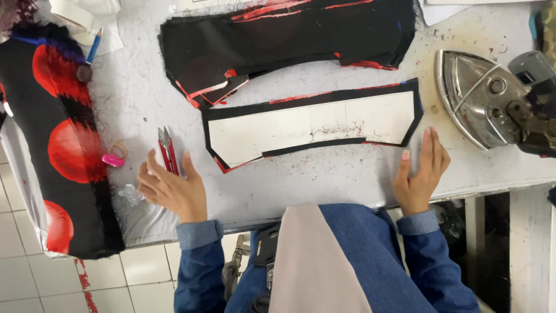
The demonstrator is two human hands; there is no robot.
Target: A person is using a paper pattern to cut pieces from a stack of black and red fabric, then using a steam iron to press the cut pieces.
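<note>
A long black fabric piece with white interfacing (313, 124) lies flat on the white padded table (324, 179). My left hand (171, 186) rests on the table beside red thread snips (168, 149), fingers loosely curled and touching their handles, not clearly gripping. My right hand (421, 172) lies flat and spread on the table just below the piece's right end, holding nothing.
A stack of black and red fabric pieces (289, 35) lies farther back. An iron (492, 101) rests on its side at the right. Black fabric with red circles (63, 139) hangs over the left edge, near a blue pencil (92, 49) and a pink clip (113, 160).
</note>
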